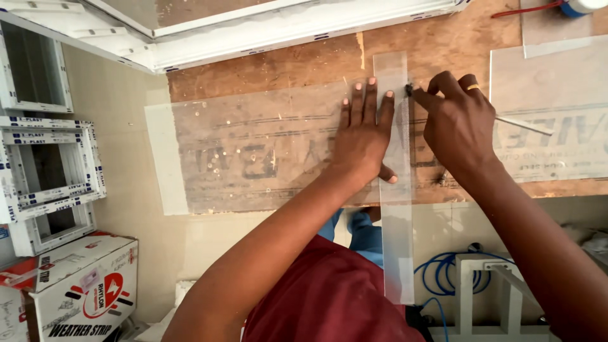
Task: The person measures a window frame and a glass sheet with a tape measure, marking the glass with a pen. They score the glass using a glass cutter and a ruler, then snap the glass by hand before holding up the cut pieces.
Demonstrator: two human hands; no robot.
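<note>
A large clear glass sheet (pixel 253 152) lies on a worn wooden workbench (pixel 443 44). A narrow clear glass strip (pixel 398 240) lies across it as a straight edge, reaching past the bench's near edge. My left hand (pixel 364 136) presses flat on the sheet, fingers spread against the strip's left side. My right hand (pixel 457 123), with a ring on one finger, grips a thin glass-cutter tool (pixel 519 123). The tool's dark tip touches the glass at the strip's right edge, near its far end.
White window frame profiles (pixel 285 31) lie along the bench's far side. More white frames (pixel 44 164) stand at the left above a cardboard box (pixel 82 291). Another glass sheet (pixel 557 82) lies at the right. A blue hose (pixel 443 272) and a white stand (pixel 487 297) are below.
</note>
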